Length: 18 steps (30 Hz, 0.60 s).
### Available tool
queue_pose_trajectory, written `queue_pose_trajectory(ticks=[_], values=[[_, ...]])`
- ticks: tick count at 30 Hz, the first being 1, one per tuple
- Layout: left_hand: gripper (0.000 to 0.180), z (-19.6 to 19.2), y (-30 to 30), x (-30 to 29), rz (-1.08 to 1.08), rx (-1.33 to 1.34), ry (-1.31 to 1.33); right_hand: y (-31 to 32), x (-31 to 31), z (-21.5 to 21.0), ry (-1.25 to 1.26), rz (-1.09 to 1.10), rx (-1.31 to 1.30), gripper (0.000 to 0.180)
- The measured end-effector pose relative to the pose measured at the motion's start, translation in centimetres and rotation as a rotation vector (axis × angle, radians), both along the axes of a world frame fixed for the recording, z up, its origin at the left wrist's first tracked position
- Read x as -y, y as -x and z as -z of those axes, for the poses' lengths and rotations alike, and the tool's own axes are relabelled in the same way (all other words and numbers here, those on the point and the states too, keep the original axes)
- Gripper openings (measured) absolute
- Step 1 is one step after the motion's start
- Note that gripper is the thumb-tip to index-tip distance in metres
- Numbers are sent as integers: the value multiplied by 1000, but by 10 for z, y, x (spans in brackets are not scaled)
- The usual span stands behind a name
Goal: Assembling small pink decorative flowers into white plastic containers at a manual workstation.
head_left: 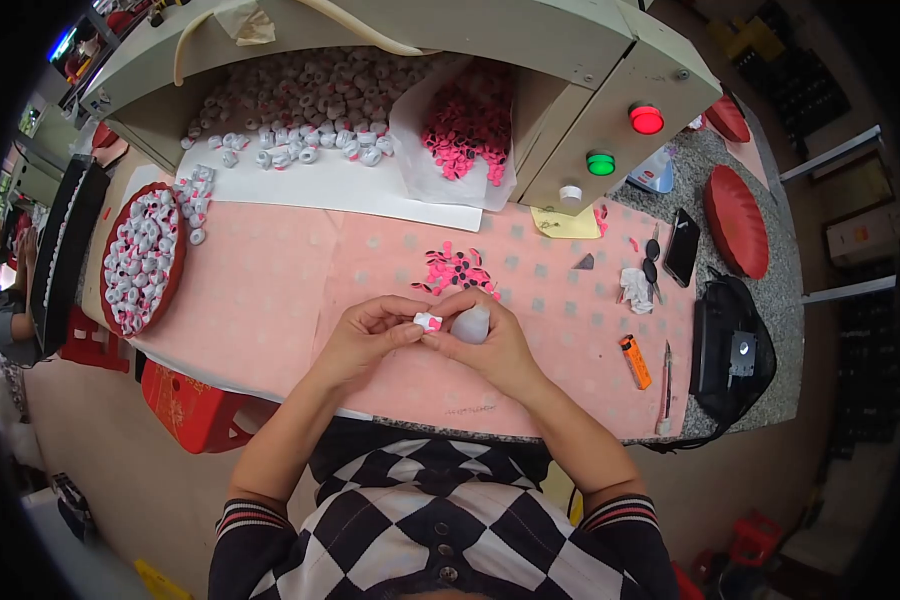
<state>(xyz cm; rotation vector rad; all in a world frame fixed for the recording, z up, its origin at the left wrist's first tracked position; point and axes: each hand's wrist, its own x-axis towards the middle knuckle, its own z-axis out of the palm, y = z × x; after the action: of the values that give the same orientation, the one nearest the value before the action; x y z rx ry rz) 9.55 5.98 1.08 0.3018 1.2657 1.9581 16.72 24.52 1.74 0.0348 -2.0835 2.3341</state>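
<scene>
My left hand (368, 332) and my right hand (490, 340) meet over the pink table cover (270, 300). Together their fingertips pinch a small white part with a pink piece on it (427, 321). My right hand also has a pale rounded thing (471, 325) tucked under its fingers; what it is I cannot tell. Just beyond the hands lies a small heap of loose pink discs (457, 270).
A red dish (142, 262) full of white-and-pink parts sits at the left. More such parts (300, 110) and a clear bag of pink discs (467, 125) lie under a beige machine with red and green buttons (610, 110). An orange lighter (635, 361), knife, phone and black bag sit right.
</scene>
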Motion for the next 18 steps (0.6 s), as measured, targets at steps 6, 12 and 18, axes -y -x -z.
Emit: queue_pose_trajectory(ticks=[6, 12, 18], values=[[21, 6, 5, -1, 25, 64, -49, 2, 1, 6, -14, 24, -30, 23], [25, 10, 9, 11, 43, 106, -97, 2, 14, 1, -29, 65, -111, 24], [30, 2, 5, 17, 54, 223, -240, -2, 18, -3, 239, 76, 64, 16]])
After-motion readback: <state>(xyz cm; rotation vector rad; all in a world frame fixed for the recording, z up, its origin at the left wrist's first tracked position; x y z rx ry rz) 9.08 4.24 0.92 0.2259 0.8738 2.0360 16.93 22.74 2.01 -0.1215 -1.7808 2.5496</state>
